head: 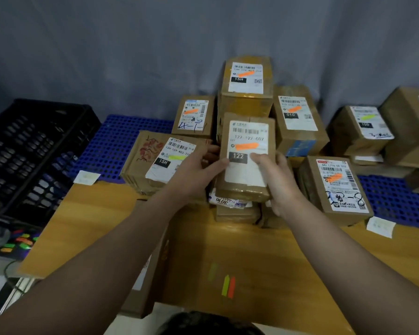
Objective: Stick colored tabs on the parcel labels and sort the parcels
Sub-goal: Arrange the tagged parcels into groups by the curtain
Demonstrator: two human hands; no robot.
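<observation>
Parcels are crowding the far edge of our wooden table [94, 226] and the blue perforated mat [121, 139] behind it. At the far left a black crate [34, 151] is sitting beside the mat, and loose tabs [20, 241] are lying on a dark surface below it. A white slip [86, 177] is resting where table meets mat, near a flat parcel [140, 165] whose 15H label is carrying a yellow-green tab [177, 157]. Our left hand [194, 172] is gripping the left edge of the 122 parcel [244, 175], thumb lying on the label, fingers curling behind. We are holding this parcel tilted up toward us at the middle, above a low stack of others, and an orange tab [246, 146] is sticking to its label just above the black 122 box. Two spare tabs [228, 286] are lying on the table nearer to us. Our right hand [281, 180] is gripping the right edge, thumb pressing on the label. Behind, a tall parcel [246, 102] is standing upright. Further right, a handwritten parcel [336, 187] is wearing an orange tab, and a second slip [380, 227] is lying beside it.
</observation>
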